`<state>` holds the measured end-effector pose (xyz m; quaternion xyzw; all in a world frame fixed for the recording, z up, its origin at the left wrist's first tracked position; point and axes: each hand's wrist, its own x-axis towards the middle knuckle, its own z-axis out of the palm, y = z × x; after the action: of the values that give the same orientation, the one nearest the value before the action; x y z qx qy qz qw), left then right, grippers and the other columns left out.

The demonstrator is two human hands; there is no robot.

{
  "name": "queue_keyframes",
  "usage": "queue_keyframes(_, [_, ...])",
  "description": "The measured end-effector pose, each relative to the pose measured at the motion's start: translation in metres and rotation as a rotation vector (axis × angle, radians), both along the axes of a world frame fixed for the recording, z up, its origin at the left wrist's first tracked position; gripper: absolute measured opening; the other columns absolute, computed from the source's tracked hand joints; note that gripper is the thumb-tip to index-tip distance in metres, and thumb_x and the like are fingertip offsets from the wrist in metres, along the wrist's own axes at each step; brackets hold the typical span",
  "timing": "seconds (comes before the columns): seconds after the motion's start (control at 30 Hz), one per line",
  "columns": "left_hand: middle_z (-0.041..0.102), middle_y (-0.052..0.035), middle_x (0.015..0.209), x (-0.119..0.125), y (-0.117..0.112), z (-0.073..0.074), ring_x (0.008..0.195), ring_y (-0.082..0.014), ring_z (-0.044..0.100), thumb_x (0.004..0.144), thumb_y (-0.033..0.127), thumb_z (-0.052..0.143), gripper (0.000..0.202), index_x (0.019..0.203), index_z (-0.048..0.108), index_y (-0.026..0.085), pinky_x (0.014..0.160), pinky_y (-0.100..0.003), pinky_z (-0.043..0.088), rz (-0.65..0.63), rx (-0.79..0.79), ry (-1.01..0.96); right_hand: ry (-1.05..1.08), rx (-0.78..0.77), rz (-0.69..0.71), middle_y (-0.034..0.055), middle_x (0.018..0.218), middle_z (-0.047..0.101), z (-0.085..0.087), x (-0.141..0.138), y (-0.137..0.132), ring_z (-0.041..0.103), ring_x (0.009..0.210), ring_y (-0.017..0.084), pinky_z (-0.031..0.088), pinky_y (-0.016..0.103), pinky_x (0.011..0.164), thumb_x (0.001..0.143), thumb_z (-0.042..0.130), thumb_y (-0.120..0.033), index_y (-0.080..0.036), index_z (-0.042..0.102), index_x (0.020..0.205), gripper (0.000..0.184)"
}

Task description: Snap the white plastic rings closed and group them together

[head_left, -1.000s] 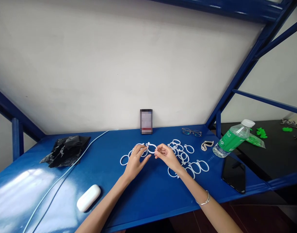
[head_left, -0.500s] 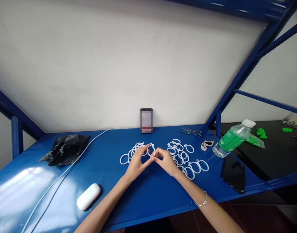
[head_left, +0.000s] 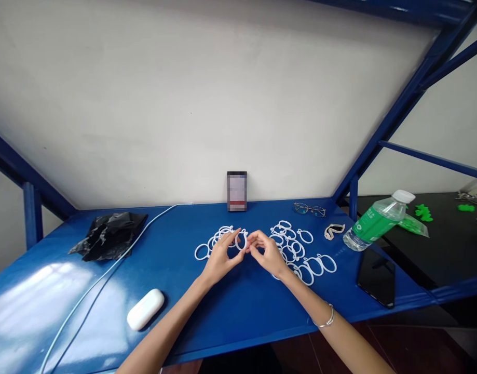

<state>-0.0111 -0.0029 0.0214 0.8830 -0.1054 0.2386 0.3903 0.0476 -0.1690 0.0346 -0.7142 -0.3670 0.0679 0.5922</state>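
A white plastic curtain ring (head_left: 246,239) with a small eyelet stands upright above the table between my two hands. My left hand (head_left: 219,261) pinches its left side between thumb and fingers. On the ring's right edge, the bent fingertips of my right hand (head_left: 270,254) are closed, partly covering it. Several similar rings (head_left: 201,252) lie in a group behind and left of my left hand, which hides some of them. A larger spread of white rings (head_left: 305,237) lies beyond and right of my right hand, overlapping one another.
On the blue table (head_left: 230,322) are a white earbud case (head_left: 145,309), a black plastic bag (head_left: 109,234) and a pale cable (head_left: 117,262). A phone (head_left: 237,192) leans on the wall. Eyeglasses (head_left: 309,210), a bottle (head_left: 378,221) and a dark phone (head_left: 376,278) are at right.
My right thumb and fingers have shifted on the ring's right side, and the ring has turned slightly. The camera view has moved a little; the loose rings lie as before.
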Motion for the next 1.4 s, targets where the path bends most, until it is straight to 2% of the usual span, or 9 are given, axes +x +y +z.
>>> queue_keyframes(0.1, [0.063, -0.0059, 0.095, -0.0004, -0.0004, -0.0002, 0.092, -0.0192, 0.059, 0.083, 0.027, 0.055, 0.048, 0.13, 0.047, 0.02, 0.086, -0.035, 0.048, -0.02, 0.037, 0.004, 0.036, 0.04, -0.084, 0.0032, 0.09, 0.063, 0.0022, 0.003, -0.0019, 0.064, 0.079, 0.015, 0.051, 0.029, 0.077, 0.085, 0.056, -0.026, -0.022, 0.052, 0.106, 0.021])
queue_keyframes(0.17, [0.062, -0.0065, 0.1, -0.0011, -0.001, -0.0008, 0.095, -0.0196, 0.058, 0.083, 0.026, 0.055, 0.05, 0.132, 0.045, 0.021, 0.088, -0.036, 0.048, -0.039, 0.066, 0.012, 0.033, 0.047, -0.088, 0.0045, 0.097, 0.062, 0.0043, 0.0037, -0.0022, 0.063, 0.085, 0.015, 0.051, 0.029, 0.08, 0.087, 0.056, -0.031, -0.022, 0.054, 0.111, 0.026])
queue_keyframes(0.3, [0.061, -0.0067, 0.102, -0.0029, -0.0017, -0.0006, 0.098, -0.02, 0.057, 0.083, 0.025, 0.055, 0.054, 0.135, 0.042, 0.021, 0.09, -0.037, 0.047, -0.061, 0.095, 0.028, -0.01, 0.041, -0.065, 0.0054, 0.102, 0.062, 0.0074, 0.0024, -0.0012, 0.061, 0.09, 0.017, 0.051, 0.03, 0.082, 0.089, 0.053, -0.035, -0.023, 0.062, 0.105, 0.022])
queue_keyframes(0.5, [0.06, -0.0075, 0.105, -0.0039, -0.0018, 0.0008, 0.101, -0.0212, 0.057, 0.086, 0.031, 0.055, 0.055, 0.137, 0.038, 0.024, 0.091, -0.039, 0.047, -0.07, 0.062, 0.049, -0.016, 0.08, -0.105, 0.005, 0.095, 0.063, 0.0068, 0.0021, -0.0009, 0.062, 0.085, 0.018, 0.052, 0.031, 0.079, 0.088, 0.056, -0.036, -0.022, 0.064, 0.096, 0.018])
queue_keyframes(0.77, [0.061, -0.0076, 0.1, -0.001, -0.001, -0.0009, 0.093, -0.0215, 0.06, 0.085, 0.042, 0.057, 0.047, 0.128, 0.049, 0.024, 0.08, -0.036, 0.052, -0.031, -0.012, 0.033, -0.016, 0.081, -0.128, 0.0053, 0.092, 0.064, 0.0037, 0.003, -0.0014, 0.062, 0.083, 0.019, 0.053, 0.032, 0.077, 0.086, 0.058, -0.039, -0.021, 0.065, 0.091, 0.019])
queue_keyframes(0.93, [0.063, -0.0073, 0.097, -0.0022, -0.0029, 0.001, 0.09, -0.0209, 0.06, 0.086, 0.042, 0.057, 0.042, 0.122, 0.053, 0.021, 0.081, -0.036, 0.051, -0.019, 0.014, 0.017, -0.046, 0.064, -0.119, 0.0051, 0.093, 0.064, 0.0066, 0.0019, -0.0023, 0.062, 0.082, 0.018, 0.051, 0.031, 0.076, 0.088, 0.056, -0.036, -0.023, 0.066, 0.096, 0.018])
queue_keyframes(1.4, [0.062, -0.0072, 0.091, -0.0049, -0.0027, -0.0033, 0.086, -0.0208, 0.06, 0.086, 0.046, 0.054, 0.042, 0.12, 0.057, 0.021, 0.079, -0.035, 0.051, -0.034, 0.072, 0.003, -0.087, 0.065, -0.141, 0.0031, 0.077, 0.061, 0.0064, 0.0043, -0.0055, 0.058, 0.069, 0.017, 0.047, 0.029, 0.066, 0.085, 0.06, -0.037, -0.021, 0.068, 0.082, 0.018])
